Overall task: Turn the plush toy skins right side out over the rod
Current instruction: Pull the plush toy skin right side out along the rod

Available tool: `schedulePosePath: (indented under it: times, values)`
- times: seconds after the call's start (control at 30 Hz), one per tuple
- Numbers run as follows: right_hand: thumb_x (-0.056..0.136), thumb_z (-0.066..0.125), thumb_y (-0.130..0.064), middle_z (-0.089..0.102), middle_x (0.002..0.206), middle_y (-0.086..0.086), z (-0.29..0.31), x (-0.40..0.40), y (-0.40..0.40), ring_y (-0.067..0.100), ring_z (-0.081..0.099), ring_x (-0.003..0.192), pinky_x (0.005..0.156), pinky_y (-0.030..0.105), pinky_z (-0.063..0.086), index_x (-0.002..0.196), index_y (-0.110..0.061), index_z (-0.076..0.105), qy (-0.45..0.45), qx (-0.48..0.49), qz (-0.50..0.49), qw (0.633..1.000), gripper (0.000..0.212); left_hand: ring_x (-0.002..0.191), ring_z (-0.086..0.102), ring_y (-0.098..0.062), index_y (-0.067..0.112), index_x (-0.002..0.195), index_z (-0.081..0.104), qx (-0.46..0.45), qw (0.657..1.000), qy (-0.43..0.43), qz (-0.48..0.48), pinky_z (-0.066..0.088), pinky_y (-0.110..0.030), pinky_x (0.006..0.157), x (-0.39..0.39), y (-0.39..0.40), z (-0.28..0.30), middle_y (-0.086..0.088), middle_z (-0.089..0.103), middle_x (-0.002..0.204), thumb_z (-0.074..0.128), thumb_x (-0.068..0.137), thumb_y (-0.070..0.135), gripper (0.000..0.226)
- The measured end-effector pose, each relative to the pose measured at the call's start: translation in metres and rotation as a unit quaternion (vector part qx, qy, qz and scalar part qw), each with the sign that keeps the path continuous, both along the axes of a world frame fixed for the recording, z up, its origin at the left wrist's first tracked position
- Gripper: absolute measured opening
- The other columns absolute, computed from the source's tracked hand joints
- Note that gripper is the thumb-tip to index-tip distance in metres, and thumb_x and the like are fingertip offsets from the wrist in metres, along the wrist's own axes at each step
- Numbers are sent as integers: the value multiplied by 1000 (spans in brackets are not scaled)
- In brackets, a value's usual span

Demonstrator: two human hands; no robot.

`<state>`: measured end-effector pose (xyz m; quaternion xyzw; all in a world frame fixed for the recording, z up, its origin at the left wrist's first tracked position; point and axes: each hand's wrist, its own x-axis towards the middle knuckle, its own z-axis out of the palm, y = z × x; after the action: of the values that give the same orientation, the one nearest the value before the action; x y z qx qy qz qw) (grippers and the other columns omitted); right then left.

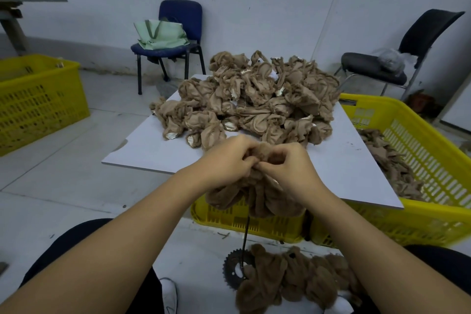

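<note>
Left hand: the left hand (230, 158) is pinching the top of the plush skin (257, 194) with curled fingers, just beside the other hand.
Right hand: the right hand (288, 166) is also gripping the same skin at its top, its fingertips are meeting those of the left hand.
Plush skin: it is hanging bunched below both hands, in front of the near edge of the white board (158, 150), with brown fur showing on the outside.
Rod: the thin dark rod (246, 234) is standing upright under the skin; its upper part is hiding inside the fabric, and its lower end is sitting at a toothed metal disc (230, 269) on the floor.
Unturned pile: a heap of tan skins (254, 99) is lying on the far part of the board.
Finished skins: furry brown skins (293, 278) are lying on the floor beside the disc, near the person's legs.
Right crate: a yellow crate (418, 155) is holding more tan pieces.
Left crate: another yellow crate (38, 99) is standing well apart on the left.
Background: a blue chair (178, 30) is carrying a green bag (160, 34); a dark chair (397, 58) is standing at the right.
</note>
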<state>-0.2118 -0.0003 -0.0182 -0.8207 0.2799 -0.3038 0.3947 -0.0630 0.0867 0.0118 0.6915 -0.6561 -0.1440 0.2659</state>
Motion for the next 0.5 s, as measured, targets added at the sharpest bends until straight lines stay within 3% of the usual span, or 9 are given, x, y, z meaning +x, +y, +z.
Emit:
schedulePosePath:
  times: [0.2, 0.33, 0.4, 0.43, 0.5]
  values:
    - [77, 83, -16, 76, 83, -1, 6, -1, -6, 13, 73, 82, 81, 45, 60, 88, -16, 77, 56, 18, 22, 998, 13, 71, 61, -25, 22, 74, 59, 34, 998, -46, -1, 49, -43, 62, 8, -7, -2, -3, 63, 74, 65, 93, 28, 22]
    - [74, 85, -23, 73, 100, -5, 1, -7, -10, 11, 68, 95, 87, 35, 57, 104, -18, 71, 218, -2, 95, 971, 33, 90, 46, -16, 29, 97, 49, 155, 978, -136, -28, 45, -38, 78, 16, -2, -10, 8, 48, 93, 70, 90, 40, 25]
    - [77, 81, -23, 71, 91, -6, -3, -7, -10, 12, 67, 87, 76, 30, 56, 95, -18, 71, 258, -36, 79, 962, 21, 90, 50, -17, 24, 105, 56, 208, 968, -137, -45, 45, -38, 77, 16, 0, -13, 6, 53, 95, 69, 92, 36, 23]
    - [80, 78, -20, 71, 84, -6, -2, -7, -9, 13, 66, 80, 70, 29, 54, 87, -20, 71, 250, -48, 69, 965, 10, 89, 55, -22, 17, 103, 59, 210, 969, -123, -50, 49, -41, 77, 15, 0, -14, 0, 58, 96, 67, 94, 31, 18]
    - [86, 72, -13, 72, 76, -2, 3, -7, -9, 14, 67, 71, 66, 33, 55, 77, -21, 72, 209, -57, 59, 974, 13, 85, 59, -30, 11, 90, 59, 167, 972, -157, -44, 51, -48, 80, 15, -3, -11, -11, 61, 92, 60, 95, 18, 8]
